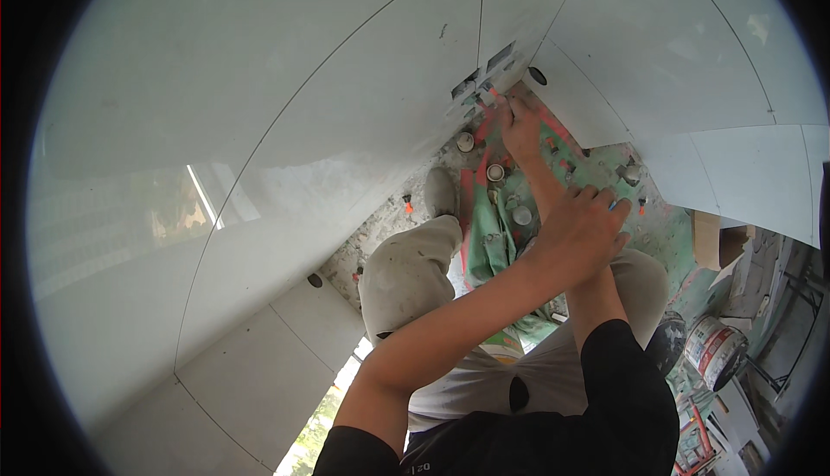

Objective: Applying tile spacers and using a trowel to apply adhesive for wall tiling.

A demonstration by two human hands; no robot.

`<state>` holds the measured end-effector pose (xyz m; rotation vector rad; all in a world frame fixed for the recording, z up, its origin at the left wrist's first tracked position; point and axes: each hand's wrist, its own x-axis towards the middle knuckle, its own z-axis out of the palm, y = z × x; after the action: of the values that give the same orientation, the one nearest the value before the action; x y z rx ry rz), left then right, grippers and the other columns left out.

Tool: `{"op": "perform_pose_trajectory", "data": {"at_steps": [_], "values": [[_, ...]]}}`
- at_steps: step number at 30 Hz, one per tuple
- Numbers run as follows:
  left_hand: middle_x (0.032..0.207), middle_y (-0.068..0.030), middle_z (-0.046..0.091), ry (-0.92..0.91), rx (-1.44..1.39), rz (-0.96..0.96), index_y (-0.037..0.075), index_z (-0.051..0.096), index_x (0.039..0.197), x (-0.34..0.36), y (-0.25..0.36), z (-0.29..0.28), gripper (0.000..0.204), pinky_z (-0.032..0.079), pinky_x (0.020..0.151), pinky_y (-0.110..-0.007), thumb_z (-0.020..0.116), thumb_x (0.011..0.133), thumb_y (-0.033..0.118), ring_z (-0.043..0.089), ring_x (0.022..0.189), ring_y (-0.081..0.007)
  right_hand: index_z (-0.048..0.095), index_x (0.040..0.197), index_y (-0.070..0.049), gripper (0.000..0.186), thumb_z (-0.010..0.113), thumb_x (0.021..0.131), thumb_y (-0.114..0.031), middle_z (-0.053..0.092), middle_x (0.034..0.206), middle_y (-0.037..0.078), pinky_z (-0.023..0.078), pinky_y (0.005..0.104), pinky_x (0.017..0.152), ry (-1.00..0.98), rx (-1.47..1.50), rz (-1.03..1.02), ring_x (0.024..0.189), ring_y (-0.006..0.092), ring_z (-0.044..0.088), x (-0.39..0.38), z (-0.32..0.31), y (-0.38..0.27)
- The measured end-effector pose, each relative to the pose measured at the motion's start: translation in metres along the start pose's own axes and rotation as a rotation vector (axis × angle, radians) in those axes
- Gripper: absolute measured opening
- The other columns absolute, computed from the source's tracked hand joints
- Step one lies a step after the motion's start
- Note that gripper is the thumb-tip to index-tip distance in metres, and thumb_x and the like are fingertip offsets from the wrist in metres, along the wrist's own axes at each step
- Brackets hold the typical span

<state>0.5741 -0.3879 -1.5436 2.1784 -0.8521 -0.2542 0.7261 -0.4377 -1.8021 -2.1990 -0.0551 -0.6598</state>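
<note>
My left hand point(577, 232) crosses over my right forearm, its fingers curled around a small object, mostly hidden, with a bit of blue showing. Higher up, my right hand point(520, 128) reaches to the foot of the tall white tiled wall point(285, 130), fingers bent near a small orange piece point(493, 90); whether they grip it is unclear. A dark rectangular cutout point(464, 86) with pale strips across it sits in the wall just beyond those fingers. A round black hole point(537, 76) is in the tile at the inner corner.
A debris-strewn floor point(389, 217) with green sheeting point(491, 242), small cups point(495, 172) and orange clips point(409, 203) lies around my feet. At right stand a cardboard box point(705, 238), a white bucket point(709, 351) and metal frames. A tiled ledge point(259, 372) runs along the lower left.
</note>
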Motion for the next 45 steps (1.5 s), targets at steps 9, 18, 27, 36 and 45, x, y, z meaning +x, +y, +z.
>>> {"op": "perform_pose_trajectory", "data": {"at_steps": [9,18,27,36,45], "values": [[0.122,-0.0136,0.075,0.018,0.013,0.001,0.005,0.072,0.13,0.002,-0.004,0.001,0.047,0.055,0.102,-0.048,0.083,0.092,0.03,0.071,0.116,-0.0329,0.069,0.093,-0.004,0.031,0.065,0.112,-0.028,0.056,0.066,-0.001,0.045,0.0362,0.051,-0.068,0.899,0.856,0.056,0.0117,0.053,0.004,0.004,-0.027],[0.121,-0.0131,0.075,0.023,-0.009,0.003,0.006,0.073,0.129,0.01,0.002,0.002,0.046,0.055,0.103,-0.048,0.083,0.092,0.03,0.072,0.116,-0.0333,0.055,0.083,-0.015,0.029,0.067,0.106,-0.028,0.037,0.061,-0.005,0.032,0.0319,0.05,0.053,1.571,1.301,0.049,0.0132,0.03,0.015,0.022,0.0],[0.124,-0.0145,0.075,0.03,0.005,-0.013,0.005,0.073,0.13,-0.005,-0.007,-0.004,0.045,0.054,0.105,-0.048,0.082,0.093,0.03,0.071,0.119,-0.0339,0.071,0.119,-0.003,0.037,0.077,0.103,-0.037,0.069,0.093,0.01,0.061,0.0431,0.068,0.069,-0.21,0.041,0.081,0.0285,0.076,-0.005,-0.002,-0.036],[0.13,-0.0155,0.072,-0.006,-0.018,-0.01,0.004,0.07,0.134,-0.004,-0.003,-0.01,0.049,0.053,0.108,-0.048,0.081,0.094,0.03,0.069,0.123,-0.0333,0.064,0.096,-0.002,0.031,0.077,0.103,-0.029,0.07,0.091,0.015,0.056,0.0504,0.066,-0.101,-0.341,-0.195,0.08,0.0404,0.07,0.004,-0.007,0.004],[0.131,-0.015,0.072,0.023,-0.029,-0.006,0.004,0.069,0.134,-0.003,-0.002,-0.004,0.05,0.052,0.108,-0.048,0.081,0.094,0.031,0.069,0.122,-0.0335,0.059,0.087,-0.007,0.031,0.065,0.11,-0.027,0.052,0.065,0.002,0.041,0.0364,0.05,0.014,0.455,0.587,0.056,0.02,0.059,-0.003,0.025,-0.017]]}}
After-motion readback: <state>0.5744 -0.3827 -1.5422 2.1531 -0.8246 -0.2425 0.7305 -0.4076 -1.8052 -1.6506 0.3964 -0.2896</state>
